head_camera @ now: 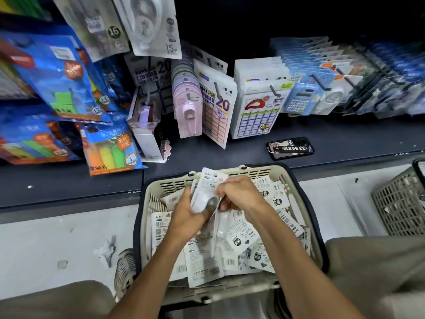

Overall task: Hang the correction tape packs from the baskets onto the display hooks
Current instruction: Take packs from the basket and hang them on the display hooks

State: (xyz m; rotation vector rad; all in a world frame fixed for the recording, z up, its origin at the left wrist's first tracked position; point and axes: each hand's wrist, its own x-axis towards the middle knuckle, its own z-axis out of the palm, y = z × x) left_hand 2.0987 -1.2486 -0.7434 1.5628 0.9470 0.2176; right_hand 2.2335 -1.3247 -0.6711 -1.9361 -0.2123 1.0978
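Observation:
A beige plastic basket (232,172) on the floor in front of me is full of white correction tape packs (204,261). Above its far half, my left hand (184,210) grips a small stack of packs (207,187) held upright. My right hand (239,192) is curled over the same stack from the right, and its fingers pinch the packs' edge. More correction tape packs (151,26) hang on display hooks at the top left.
A dark shelf ledge (345,137) carries a phone (290,148) with a key tag. Sticker sheets (216,104), calculators (299,100) and blue magnet packs (57,72) hang behind it. A grey mesh basket (397,203) stands at right. My knees frame the beige basket.

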